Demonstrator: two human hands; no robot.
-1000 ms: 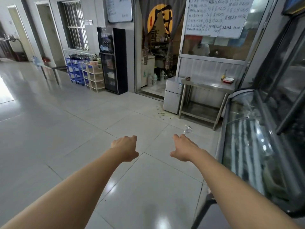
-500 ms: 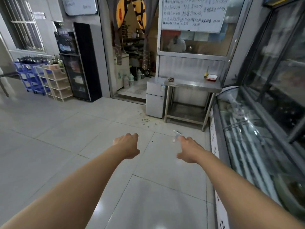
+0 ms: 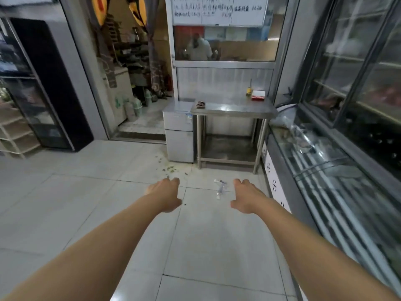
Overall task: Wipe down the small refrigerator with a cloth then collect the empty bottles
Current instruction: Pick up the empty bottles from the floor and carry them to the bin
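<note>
Both my left hand [image 3: 166, 195] and right hand [image 3: 246, 197] hang loose, holding nothing; fridge [image 3: 179, 131] stands at the table's [image 3: 234, 108] left edge, and I risk treading on the bottles [image 3: 220, 187] lying ahead.

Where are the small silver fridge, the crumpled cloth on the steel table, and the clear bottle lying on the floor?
small silver refrigerator [image 3: 179, 135], head view, front door.
crumpled dark cloth [image 3: 200, 104], head view, its middle.
clear plastic bottle [image 3: 220, 189], head view, its body.

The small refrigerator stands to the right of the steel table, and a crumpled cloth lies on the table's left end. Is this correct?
Not quite. In the head view the small refrigerator stands to the left of the steel table, not the right. The crumpled cloth does lie on the table's left end.
</note>
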